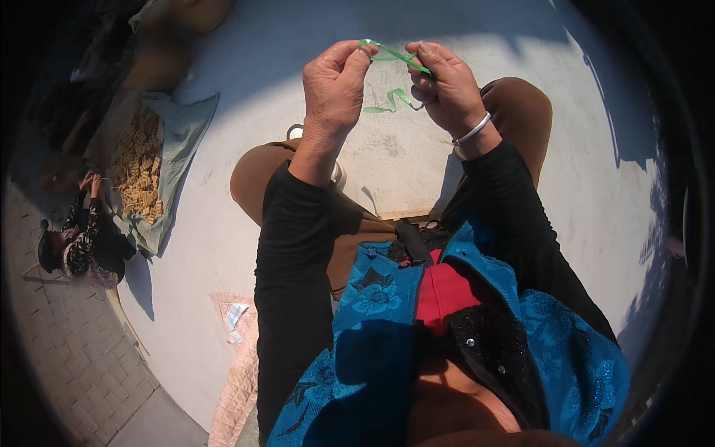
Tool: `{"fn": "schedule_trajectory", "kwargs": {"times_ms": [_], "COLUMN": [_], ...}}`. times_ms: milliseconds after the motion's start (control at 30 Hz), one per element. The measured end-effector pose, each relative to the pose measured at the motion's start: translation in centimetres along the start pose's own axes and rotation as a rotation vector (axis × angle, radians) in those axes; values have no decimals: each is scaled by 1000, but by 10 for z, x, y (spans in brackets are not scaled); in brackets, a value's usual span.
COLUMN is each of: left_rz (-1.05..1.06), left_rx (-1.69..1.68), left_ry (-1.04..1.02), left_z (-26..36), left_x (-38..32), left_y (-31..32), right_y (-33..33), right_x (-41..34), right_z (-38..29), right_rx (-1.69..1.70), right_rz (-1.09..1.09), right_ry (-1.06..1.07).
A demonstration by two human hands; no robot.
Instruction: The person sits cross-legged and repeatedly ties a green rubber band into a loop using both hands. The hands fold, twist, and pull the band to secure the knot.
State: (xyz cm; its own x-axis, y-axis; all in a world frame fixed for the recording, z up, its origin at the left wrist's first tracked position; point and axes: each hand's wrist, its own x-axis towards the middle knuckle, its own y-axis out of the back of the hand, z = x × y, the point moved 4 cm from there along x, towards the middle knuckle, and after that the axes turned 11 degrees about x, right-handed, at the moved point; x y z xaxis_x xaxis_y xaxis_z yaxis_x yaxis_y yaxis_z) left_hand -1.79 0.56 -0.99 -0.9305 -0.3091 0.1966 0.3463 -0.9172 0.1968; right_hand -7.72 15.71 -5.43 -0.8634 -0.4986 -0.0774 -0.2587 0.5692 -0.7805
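A thin green plastic strip (394,51) spans the gap between my two hands at the top of the head view. My left hand (337,89) pinches one end between thumb and forefinger. Opposite it, my right hand (449,89) grips the strip between thumb and fingers, a silver-coloured bangle (473,129) around that wrist. A loose green tail (391,101) dangles in folds below the right fingers. Part of the strip is hidden inside both grasps. My bent knees in brown trousers (516,120) are on either side beneath the arms.
Pale, smooth ground (391,145) spreads around me. On the left, a greenish cloth sheet (181,139) bears a heap of small yellowish pieces (139,167). Beside it is another person (84,246), hands together. A pink quilted cloth (237,369) lies by my left side.
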Motion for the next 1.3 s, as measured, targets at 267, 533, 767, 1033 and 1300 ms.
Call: {"fn": "schedule_trajectory", "kwargs": {"times_ms": [267, 533, 767, 1033, 1300], "left_rz": [-286, -243, -226, -323, -455], "left_rx": [-487, -516, -591, -600, -705], "left_ry": [96, 75, 105, 25, 86], "left_z": [-5, -4, -7, -11, 2], "left_x": [9, 7, 10, 11, 5], "left_y": [-3, -5, -3, -3, -10], "right_y": [-2, -9, -12, -12, -7], "right_x": [-2, -3, -6, -5, -4], "right_z": [-3, 12, 13, 16, 19], "right_rx": [-199, -267, -298, -269, -257], "right_rz": [-15, -25, -38, -11, -32], "right_ry": [70, 5, 3, -25, -22]}}
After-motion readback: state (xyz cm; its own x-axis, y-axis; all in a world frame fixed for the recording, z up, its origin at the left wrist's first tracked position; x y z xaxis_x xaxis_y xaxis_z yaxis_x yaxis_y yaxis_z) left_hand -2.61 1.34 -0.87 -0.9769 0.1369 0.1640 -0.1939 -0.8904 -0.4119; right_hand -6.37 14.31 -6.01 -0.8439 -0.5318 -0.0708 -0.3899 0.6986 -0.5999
